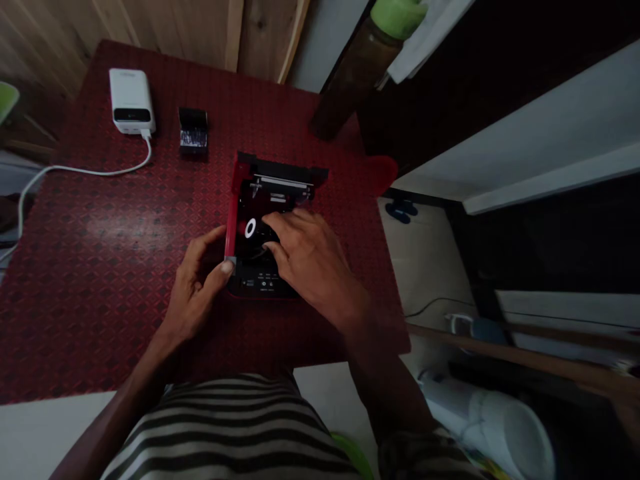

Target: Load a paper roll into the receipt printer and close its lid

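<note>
A red and black device (pixel 231 223), its inside exposed, lies on the red patterned table. My left hand (pixel 197 283) grips its left side near the front corner, thumb on the grey corner and fingers along the outer edge. Over the opening, my right hand (pixel 305 257) reaches in from the right, thumb and forefinger around a dark round part with a white ring (pixel 251 228) on its left end. Much of that part is hidden by the fingers. Small buttons and labels show on the front panel, below my right fingertips.
Behind on the red table (pixel 125 267) are a white power bank (pixel 130 100) with a white cable (pixel 105 173) and a small black object (pixel 193 133). A tall dark bottle with a green cap (pixel 397 17) stands at the back right.
</note>
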### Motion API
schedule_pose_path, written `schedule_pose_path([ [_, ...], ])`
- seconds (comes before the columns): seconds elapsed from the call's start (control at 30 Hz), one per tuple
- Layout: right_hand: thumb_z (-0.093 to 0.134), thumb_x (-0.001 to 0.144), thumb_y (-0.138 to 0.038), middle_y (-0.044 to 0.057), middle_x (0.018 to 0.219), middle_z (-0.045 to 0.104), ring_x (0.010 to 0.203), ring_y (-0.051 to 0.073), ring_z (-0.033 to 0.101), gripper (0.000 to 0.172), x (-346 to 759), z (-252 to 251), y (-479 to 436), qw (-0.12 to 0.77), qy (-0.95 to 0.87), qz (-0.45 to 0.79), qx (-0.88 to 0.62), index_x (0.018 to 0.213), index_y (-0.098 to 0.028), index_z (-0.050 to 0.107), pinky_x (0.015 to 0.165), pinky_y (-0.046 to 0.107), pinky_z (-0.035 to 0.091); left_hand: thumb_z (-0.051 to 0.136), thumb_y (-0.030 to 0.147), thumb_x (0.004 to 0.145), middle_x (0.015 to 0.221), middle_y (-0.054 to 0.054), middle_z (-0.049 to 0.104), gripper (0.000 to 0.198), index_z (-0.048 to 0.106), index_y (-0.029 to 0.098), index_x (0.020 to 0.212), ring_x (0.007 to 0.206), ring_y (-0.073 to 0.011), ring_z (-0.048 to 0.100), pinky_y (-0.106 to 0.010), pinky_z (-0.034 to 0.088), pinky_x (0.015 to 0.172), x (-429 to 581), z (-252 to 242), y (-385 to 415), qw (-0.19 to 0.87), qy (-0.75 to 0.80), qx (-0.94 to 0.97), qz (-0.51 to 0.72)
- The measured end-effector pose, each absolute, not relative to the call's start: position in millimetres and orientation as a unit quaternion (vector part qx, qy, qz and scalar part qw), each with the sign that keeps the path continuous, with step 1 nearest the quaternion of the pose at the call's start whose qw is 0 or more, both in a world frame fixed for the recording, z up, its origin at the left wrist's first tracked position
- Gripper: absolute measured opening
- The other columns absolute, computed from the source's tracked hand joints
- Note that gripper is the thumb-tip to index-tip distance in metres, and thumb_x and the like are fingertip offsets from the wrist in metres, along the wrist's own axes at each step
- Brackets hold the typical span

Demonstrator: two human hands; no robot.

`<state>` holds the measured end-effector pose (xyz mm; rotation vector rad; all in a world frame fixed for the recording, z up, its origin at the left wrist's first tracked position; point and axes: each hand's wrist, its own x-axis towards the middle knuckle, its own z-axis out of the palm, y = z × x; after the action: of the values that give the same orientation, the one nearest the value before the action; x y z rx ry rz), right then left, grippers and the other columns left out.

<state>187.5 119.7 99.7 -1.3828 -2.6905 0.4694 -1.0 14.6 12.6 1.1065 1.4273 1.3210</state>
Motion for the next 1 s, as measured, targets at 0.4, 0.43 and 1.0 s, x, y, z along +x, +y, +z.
schedule_pose_path([
  [0.4, 0.055, 0.114, 0.001, 0.022, 0.123, 0.091, 0.135, 0.039, 0.077, 0.038, 161, 119, 118, -0.084, -0.874, 0.111, -0.466, 0.128, -0.013, 0.087, 0.111, 0.050, 0.061, 0.077, 0.067, 0.111, 0.155, -0.014, 0.077, 0.064, 0.073, 0.028, 0.162, 0.139, -0.0384, 0.077, -0.058, 0.063, 0.123, 0, 12, 13, 0.453, 0.571, 0.435, 0.528],
  [0.43, 0.053, 0.115, 0.001, 0.021, 0.122, 0.091, 0.135, 0.039, 0.078, 0.039, 160, 118, 121, -0.094, -0.874, 0.116, -0.463, 0.127, -0.013, 0.088, 0.110, 0.049, 0.062, 0.077, 0.068, 0.111, 0.155, -0.014, 0.077, 0.064, 0.073, 0.029, 0.162, 0.139, -0.0385, 0.078, -0.058, 0.063, 0.123, 0, 12, 13, 0.451, 0.573, 0.436, 0.527],
  [1.0, 0.055, 0.108, 0.008, 0.006, 0.133, 0.091, 0.129, 0.027, 0.082, 0.056, 207, 91, 128, 0.113, -0.894, 0.274, -0.336, 0.135, -0.026, 0.090, 0.124, 0.051, 0.064, 0.076, 0.066, 0.112, 0.152, -0.014, 0.083, 0.064, 0.073, 0.026, 0.162, 0.135, -0.0371, 0.082, -0.050, 0.070, 0.113, -2, 12, 13, 0.432, 0.579, 0.451, 0.524],
])
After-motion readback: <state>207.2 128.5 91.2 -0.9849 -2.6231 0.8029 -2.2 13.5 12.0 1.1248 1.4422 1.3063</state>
